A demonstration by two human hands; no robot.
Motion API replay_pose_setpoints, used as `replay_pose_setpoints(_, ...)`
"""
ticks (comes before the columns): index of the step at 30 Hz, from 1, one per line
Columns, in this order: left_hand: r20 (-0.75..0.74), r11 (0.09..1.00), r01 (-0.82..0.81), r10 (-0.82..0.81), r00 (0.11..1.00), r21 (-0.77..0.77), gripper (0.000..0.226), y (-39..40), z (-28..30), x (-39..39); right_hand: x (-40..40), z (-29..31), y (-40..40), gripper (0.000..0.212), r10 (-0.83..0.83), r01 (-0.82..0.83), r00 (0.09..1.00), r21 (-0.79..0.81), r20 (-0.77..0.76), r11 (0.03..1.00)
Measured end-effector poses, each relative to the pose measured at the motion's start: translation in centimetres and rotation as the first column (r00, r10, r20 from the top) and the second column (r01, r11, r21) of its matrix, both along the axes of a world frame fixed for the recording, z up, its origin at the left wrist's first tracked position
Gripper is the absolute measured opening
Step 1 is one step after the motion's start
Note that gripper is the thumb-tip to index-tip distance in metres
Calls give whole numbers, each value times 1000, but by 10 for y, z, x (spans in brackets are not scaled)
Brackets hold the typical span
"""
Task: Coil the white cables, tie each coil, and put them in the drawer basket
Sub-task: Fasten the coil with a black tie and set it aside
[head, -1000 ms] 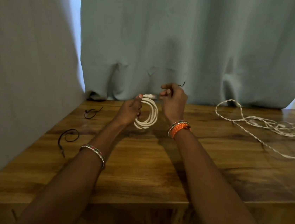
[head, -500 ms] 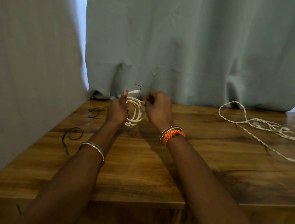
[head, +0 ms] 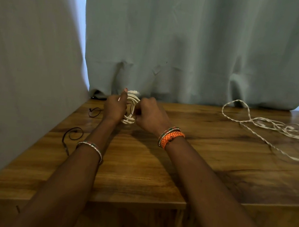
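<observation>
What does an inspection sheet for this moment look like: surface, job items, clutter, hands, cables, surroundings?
Surface: wooden tabletop.
Job's things: white coil held between both hands; thin dark tie across it; no basket seen.
Clutter: two dark ties lying at left.
Hands: left hand grips the coil; right hand pinches the tie.
Cables: loose white cable uncoiled at right.
Surroundings: curtain behind the table.

No readable text, labels, brands, numbers or signs anywhere in frame.
</observation>
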State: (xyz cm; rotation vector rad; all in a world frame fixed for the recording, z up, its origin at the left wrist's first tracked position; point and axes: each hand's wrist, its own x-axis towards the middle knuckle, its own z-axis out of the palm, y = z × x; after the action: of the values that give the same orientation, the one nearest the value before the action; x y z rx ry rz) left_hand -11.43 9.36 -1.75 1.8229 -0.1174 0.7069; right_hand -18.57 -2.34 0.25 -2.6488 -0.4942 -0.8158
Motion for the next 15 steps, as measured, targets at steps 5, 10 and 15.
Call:
replay_pose_setpoints(5,99,992,107,-113,989,61,51,-6,1,-5,0,-1,-1,11,-27,27,999,9,30,1000)
replay_pose_setpoints(10,152,970,239,-241,959,31,41,-9,3,-9,1,0,-1,15,-37,50,985,-70,168,996)
replay_pose_setpoints(15,156,968,250,-244,957,-20,28,-18,8,-17,6,2,1,13,-68,129,916,-129,395,983)
